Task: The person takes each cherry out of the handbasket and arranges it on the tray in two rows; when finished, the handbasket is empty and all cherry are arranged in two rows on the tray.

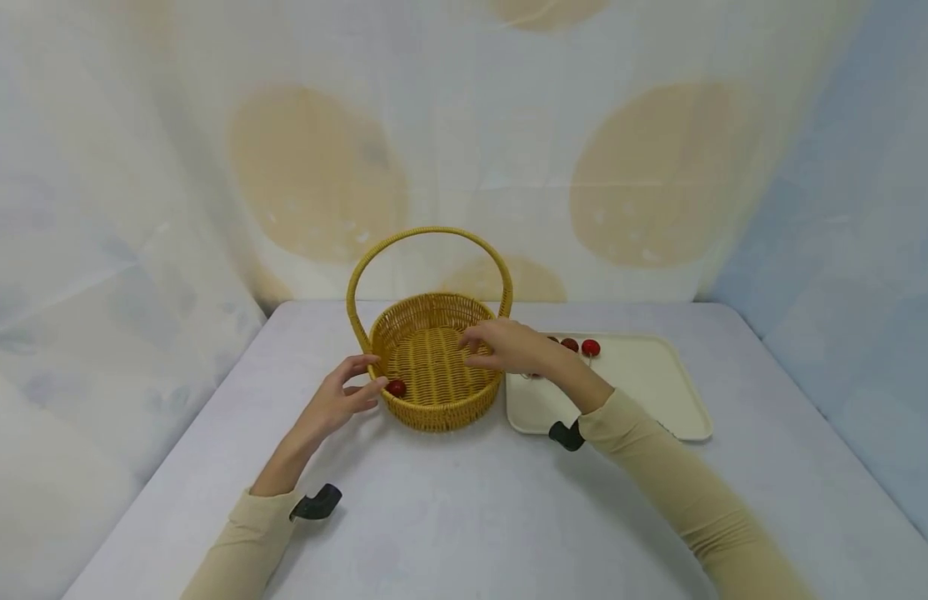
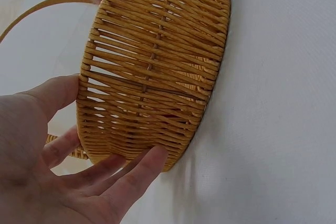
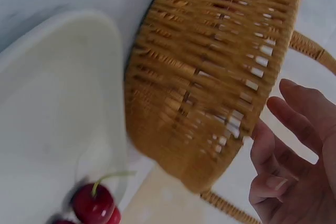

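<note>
A round yellow wicker basket [image 1: 434, 417] with a tall arched handle stands in the middle of the table. One dark red cherry [image 1: 396, 388] lies inside it, at the left near the rim. My left hand [image 1: 347, 396] holds the basket's left side, its thumb at the rim and other fingers along the woven outer wall [image 2: 152, 66]. Over the right part of the basket hovers my right hand [image 1: 509, 346], fingers loosely bent, with nothing between them. In the right wrist view this hand [image 3: 299, 156] is beside the basket's rim.
A cream tray [image 1: 644, 392] lies right beside the basket, partly behind my right forearm. Several cherries sit toward its back left, among them a bright red cherry [image 1: 591, 347] and a stemmed dark cherry [image 3: 93, 204]. A patterned curtain [image 1: 464, 150] hangs behind the table.
</note>
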